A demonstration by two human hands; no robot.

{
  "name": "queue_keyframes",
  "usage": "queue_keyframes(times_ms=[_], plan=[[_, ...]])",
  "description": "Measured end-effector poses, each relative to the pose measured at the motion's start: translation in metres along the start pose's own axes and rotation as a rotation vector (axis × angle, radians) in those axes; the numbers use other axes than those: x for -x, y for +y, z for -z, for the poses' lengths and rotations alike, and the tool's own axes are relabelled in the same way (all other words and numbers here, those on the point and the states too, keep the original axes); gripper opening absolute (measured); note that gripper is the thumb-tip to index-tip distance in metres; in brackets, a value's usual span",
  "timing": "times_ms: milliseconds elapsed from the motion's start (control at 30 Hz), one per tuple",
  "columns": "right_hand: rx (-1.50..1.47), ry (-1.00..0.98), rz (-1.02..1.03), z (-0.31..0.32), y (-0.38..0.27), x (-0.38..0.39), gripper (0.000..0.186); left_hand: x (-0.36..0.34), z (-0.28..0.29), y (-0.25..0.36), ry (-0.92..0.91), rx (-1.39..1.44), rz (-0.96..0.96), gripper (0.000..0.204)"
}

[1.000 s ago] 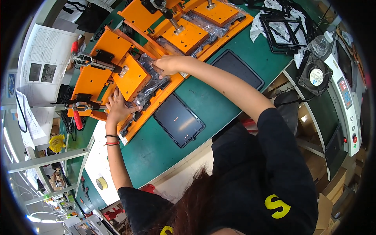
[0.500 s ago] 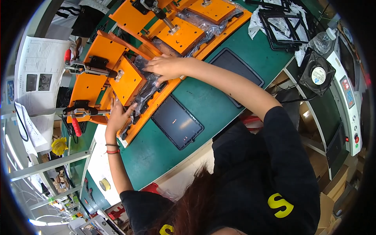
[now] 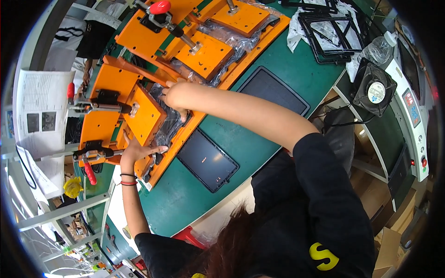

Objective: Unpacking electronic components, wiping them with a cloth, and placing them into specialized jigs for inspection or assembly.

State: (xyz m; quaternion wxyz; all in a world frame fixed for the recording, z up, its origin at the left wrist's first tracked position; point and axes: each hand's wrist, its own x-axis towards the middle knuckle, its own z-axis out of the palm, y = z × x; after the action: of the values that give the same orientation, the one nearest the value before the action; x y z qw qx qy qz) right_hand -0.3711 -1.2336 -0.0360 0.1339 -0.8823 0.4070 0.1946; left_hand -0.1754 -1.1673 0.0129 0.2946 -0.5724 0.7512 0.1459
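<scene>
Spread fingers and a stretched thumb show on my left hand, at the near end of an orange clamping fixture. Its thumb touches the edge of crumpled clear plastic film lying over a dark part beside the orange pressing plate. Over the other end of that film lies my right hand, its thumb apart from its bent fingers, which are partly hidden by the hand. A black rectangular tablet-like panel lies on the green table in front of the fixture.
Toggle clamps with red handles stick out from the fixture. A second black panel lies farther right. Black frames are piled on white wrapping at the back right, near a plastic bottle and a black fan.
The view has shifted slightly. My left thumb is stretched out more sideways along the film's edge. My right hand has turned, its fingers more bent, and stays on the film.
</scene>
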Motion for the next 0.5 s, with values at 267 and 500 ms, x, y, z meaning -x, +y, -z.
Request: queue_keyframes(times_ms=[267, 500], plan=[[0.086, -0.194, -0.049, 0.020, -0.004, -0.027, 0.114, -0.001, 0.004, 0.006, 0.255, 0.073, -0.196, 0.074], [0.061, -0.348, -0.037, 0.036, -0.002, -0.018, 0.081, -0.014, 0.013, 0.007, 0.046, 0.193, -0.146, 0.083]])
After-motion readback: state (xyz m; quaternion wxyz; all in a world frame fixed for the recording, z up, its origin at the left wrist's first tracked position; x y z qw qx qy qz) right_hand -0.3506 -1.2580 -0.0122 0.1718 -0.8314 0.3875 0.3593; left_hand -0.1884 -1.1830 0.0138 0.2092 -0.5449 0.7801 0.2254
